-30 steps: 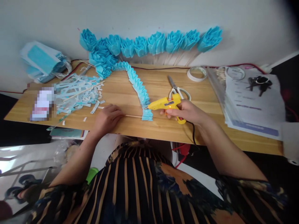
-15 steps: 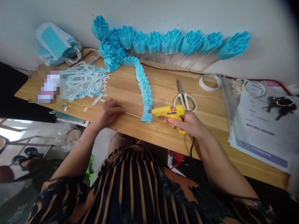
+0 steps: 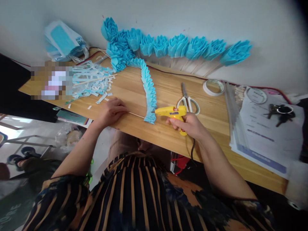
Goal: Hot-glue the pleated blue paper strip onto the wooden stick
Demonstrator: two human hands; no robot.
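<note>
My left hand [image 3: 112, 111] is closed on a thin wooden stick [image 3: 136, 114], whose far end lies at the near end of a long pleated blue strip [image 3: 150, 96]. The strip curves back across the table toward a heap of blue flowers [image 3: 119, 54]. In my right hand [image 3: 189, 123] is a yellow glue gun [image 3: 172, 111], my fingers wrapped round its handle. Its nozzle points left and meets the strip's edge near the stick; whether glue is coming out cannot be made out. White-handled scissors [image 3: 187, 101] lie just behind the glue gun.
A row of blue flowers on sticks [image 3: 178, 46] leans against the wall. Paper scraps [image 3: 93, 80] lie at left, below packed face masks [image 3: 62, 38]. At right are a tape roll [image 3: 213, 87], papers [image 3: 262, 128] and keys [image 3: 280, 112]. A black cord hangs over the table's front edge.
The camera view has shifted slightly. Both hands keep their hold, and the glue gun's nozzle has moved slightly up along the strip's edge.
</note>
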